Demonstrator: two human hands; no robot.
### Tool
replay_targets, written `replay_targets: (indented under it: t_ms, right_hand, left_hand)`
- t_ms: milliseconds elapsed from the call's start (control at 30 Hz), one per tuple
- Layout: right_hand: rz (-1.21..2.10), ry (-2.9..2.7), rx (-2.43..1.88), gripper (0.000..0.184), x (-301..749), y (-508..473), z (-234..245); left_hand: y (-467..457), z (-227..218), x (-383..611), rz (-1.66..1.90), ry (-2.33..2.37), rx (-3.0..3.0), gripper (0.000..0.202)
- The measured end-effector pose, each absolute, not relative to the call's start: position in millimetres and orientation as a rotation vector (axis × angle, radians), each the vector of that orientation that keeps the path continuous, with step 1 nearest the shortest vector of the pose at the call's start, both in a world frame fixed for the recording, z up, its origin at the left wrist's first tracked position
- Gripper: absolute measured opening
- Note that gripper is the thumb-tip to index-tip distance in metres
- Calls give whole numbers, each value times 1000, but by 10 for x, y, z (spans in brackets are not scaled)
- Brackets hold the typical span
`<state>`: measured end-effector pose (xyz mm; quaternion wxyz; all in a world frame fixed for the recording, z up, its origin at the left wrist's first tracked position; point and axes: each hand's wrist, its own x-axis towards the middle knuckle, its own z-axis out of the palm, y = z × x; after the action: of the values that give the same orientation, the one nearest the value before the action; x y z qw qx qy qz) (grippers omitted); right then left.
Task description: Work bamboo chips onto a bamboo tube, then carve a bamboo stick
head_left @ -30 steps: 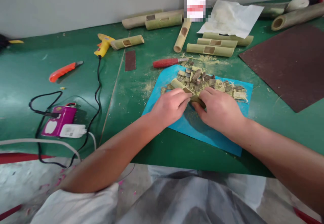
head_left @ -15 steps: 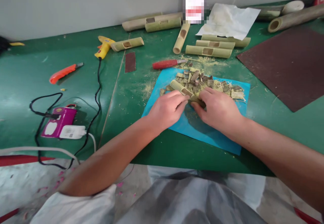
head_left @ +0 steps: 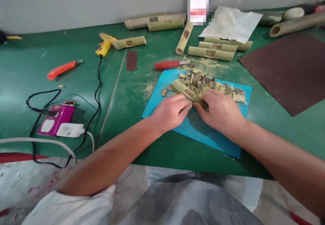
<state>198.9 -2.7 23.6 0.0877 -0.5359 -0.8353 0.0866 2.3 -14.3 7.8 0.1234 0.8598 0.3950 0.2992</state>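
Note:
A short bamboo tube (head_left: 185, 91) with a rectangular cut-out lies slanted over the blue sheet (head_left: 200, 133). My right hand (head_left: 222, 111) is closed round the tube's near end. My left hand (head_left: 171, 111) is curled with its fingertips pinched against the tube's underside, just left of the right hand. Behind both hands sits a pile of small bamboo chips (head_left: 210, 82) and sawdust on the same sheet.
A red-handled knife (head_left: 171, 64) lies beyond the sheet. Several cut bamboo tubes (head_left: 210, 53) lie at the back. An orange cutter (head_left: 63, 69), yellow glue gun (head_left: 104, 44), cables and purple box (head_left: 57, 118) are left. Dark sandpaper sheet (head_left: 289, 65) lies right.
The hands have barely moved on the tube; the view has shifted slightly, and more of the tube's cut-out shows above my fingers.

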Motion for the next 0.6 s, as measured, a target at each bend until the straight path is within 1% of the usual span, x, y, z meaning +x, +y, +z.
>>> replay_targets:
  t_ms: [133,233,400,600]
  right_hand:
    - [274,-2491,-1591,20,1988,-23,238]
    - [247,-2493,-1596,20,1973,-34,248]
    - [236,-2506,-1623,20,1950,-58,263]
    - [218,-2520,-1618,20,1933,-71,264]
  left_hand:
    - [-132,124,-3,1036,1196,2419,14]
    - [-86,128,-1,1103,1323,2327,13]
    - [-36,77,80,1045,1383,2139,18]
    - [-36,88,102,1019,1362,2091,11]
